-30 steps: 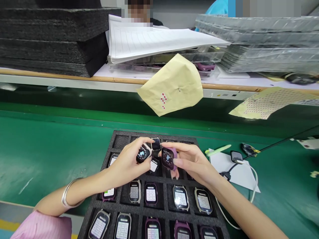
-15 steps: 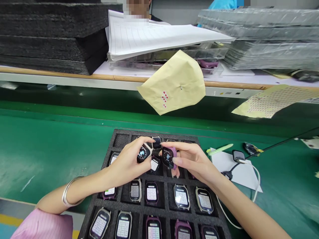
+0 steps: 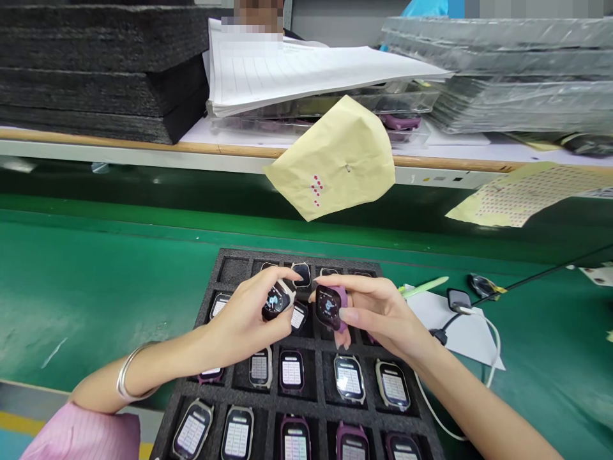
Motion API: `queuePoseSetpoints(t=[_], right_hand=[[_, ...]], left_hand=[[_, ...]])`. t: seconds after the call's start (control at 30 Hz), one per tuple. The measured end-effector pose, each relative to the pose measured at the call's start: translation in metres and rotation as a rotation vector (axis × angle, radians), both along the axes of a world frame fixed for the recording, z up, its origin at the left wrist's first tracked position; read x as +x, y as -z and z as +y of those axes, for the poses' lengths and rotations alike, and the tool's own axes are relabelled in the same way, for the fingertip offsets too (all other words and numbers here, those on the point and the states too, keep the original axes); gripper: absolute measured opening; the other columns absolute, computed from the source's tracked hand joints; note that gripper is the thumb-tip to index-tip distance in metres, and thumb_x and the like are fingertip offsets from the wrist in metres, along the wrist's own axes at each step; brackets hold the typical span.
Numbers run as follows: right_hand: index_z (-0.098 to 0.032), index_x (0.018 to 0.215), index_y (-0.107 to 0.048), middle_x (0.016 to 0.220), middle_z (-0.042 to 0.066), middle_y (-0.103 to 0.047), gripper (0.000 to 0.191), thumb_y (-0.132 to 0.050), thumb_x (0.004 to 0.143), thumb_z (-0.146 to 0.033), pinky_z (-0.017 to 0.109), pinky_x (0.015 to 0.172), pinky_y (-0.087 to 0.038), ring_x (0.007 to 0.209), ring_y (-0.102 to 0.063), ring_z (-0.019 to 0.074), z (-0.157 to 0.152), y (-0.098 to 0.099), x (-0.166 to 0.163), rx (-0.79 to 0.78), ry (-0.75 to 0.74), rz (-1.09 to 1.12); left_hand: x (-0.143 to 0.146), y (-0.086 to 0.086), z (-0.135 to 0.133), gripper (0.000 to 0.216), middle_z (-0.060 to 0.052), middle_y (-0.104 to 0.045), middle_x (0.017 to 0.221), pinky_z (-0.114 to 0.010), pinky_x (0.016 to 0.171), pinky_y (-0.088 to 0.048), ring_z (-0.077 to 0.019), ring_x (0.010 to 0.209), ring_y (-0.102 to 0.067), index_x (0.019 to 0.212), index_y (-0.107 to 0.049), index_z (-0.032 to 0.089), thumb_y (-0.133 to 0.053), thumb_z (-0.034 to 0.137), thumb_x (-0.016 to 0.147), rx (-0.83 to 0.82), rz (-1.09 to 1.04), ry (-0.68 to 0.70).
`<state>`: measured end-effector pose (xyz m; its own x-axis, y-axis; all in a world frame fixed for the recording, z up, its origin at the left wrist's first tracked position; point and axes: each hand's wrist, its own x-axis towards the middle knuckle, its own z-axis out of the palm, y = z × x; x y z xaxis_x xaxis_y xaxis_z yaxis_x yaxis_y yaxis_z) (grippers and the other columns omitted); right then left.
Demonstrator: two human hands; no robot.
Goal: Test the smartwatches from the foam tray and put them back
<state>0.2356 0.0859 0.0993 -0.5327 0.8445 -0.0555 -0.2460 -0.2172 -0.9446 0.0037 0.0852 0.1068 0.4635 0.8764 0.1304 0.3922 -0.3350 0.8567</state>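
Note:
My left hand (image 3: 251, 313) is closed on a silver-rimmed smartwatch (image 3: 278, 299) without a strap, its dark screen lit with a dial. In my right hand (image 3: 378, 310) a purple smartwatch (image 3: 329, 306) is gripped between thumb and fingers, its lit face tilted towards me. Both hands hover over a black foam tray (image 3: 225, 271), whose compartments hold several more watches. A silver watch (image 3: 301, 275) with a dark screen lies just beyond my fingertips. Nearer to me, a purple watch (image 3: 292, 370) and a silver watch (image 3: 349, 379) show white list screens.
Right of the tray, a white sheet (image 3: 467, 338) bears a watch (image 3: 458, 299) by a white cable, with a green pen (image 3: 424, 287) alongside. Behind runs a shelf with black foam blocks (image 3: 96, 76), papers (image 3: 306, 70) and clear trays (image 3: 522, 70). A yellow paper (image 3: 354, 153) hangs from its edge.
My right hand has moved slightly right with the purple smartwatch, widening the gap between the two held watches. The left hand's watch has shifted a little.

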Motion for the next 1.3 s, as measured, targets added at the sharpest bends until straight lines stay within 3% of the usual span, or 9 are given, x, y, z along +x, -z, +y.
queuePoseSetpoints(t=[0.17,0.33,0.5,0.6,0.83,1.3], right_hand=[[-0.017,0.126,-0.063,0.079,0.005,-0.071,0.041,-0.071,0.086,-0.024,0.025,0.056,-0.055,0.061,-0.067,0.0157,0.001,-0.002,-0.005,-0.008,0.012,0.006],[-0.021,0.133,-0.056,0.117,0.012,-0.067,0.047,-0.067,0.088,-0.027,0.023,0.053,-0.053,0.07,-0.068,0.0156,0.006,0.0,-0.008,-0.068,0.068,-0.024],[-0.023,0.136,-0.05,0.129,0.014,-0.059,0.048,-0.062,0.09,-0.028,0.023,0.048,-0.053,0.069,-0.069,0.0158,0.004,0.0,-0.008,-0.061,0.076,-0.113],[-0.022,0.134,-0.052,0.118,0.012,-0.064,0.045,-0.061,0.09,-0.028,0.023,0.048,-0.052,0.066,-0.066,0.0151,0.004,0.001,-0.008,-0.014,0.106,-0.156],[-0.02,0.123,-0.057,0.097,0.007,-0.068,0.038,-0.065,0.086,-0.025,0.02,0.041,-0.044,0.058,-0.059,0.0121,0.006,0.005,-0.01,0.027,0.178,-0.15],[-0.018,0.117,-0.061,0.1,0.01,-0.073,0.033,-0.067,0.087,-0.028,0.02,0.041,-0.041,0.051,-0.057,0.0101,0.003,0.004,-0.009,0.094,0.245,-0.214]], left_hand=[[0.002,0.004,0.002,0.038,-0.004,-0.064,0.103,-0.028,0.076,-0.05,-0.0195,0.092,-0.062,0.121,-0.05,0.023,-0.06,0.021,0.084,-0.171,-0.141,-0.031],[0.004,0.002,0.008,0.047,-0.004,-0.061,0.103,-0.026,0.064,-0.054,-0.014,0.075,-0.061,0.124,-0.047,0.021,-0.06,0.016,0.079,-0.518,-0.44,0.007],[0.005,-0.001,0.01,0.039,-0.008,-0.064,0.113,-0.036,0.077,-0.058,-0.0212,0.097,-0.063,0.12,-0.053,0.02,-0.055,0.016,0.082,-0.72,-0.63,-0.031],[0.005,0.0,0.01,0.036,-0.008,-0.065,0.113,-0.041,0.085,-0.057,-0.0231,0.104,-0.063,0.118,-0.056,0.021,-0.054,0.014,0.082,-0.801,-0.685,-0.043],[0.005,0.0,0.011,0.034,-0.006,-0.066,0.105,-0.044,0.085,-0.056,-0.023,0.101,-0.064,0.105,-0.059,0.02,-0.056,0.01,0.072,-0.895,-0.756,-0.027],[0.006,0.007,0.008,0.031,-0.005,-0.065,0.104,-0.043,0.087,-0.057,-0.0222,0.106,-0.062,0.108,-0.055,0.02,-0.05,0.008,0.08,-0.774,-0.698,0.019]])
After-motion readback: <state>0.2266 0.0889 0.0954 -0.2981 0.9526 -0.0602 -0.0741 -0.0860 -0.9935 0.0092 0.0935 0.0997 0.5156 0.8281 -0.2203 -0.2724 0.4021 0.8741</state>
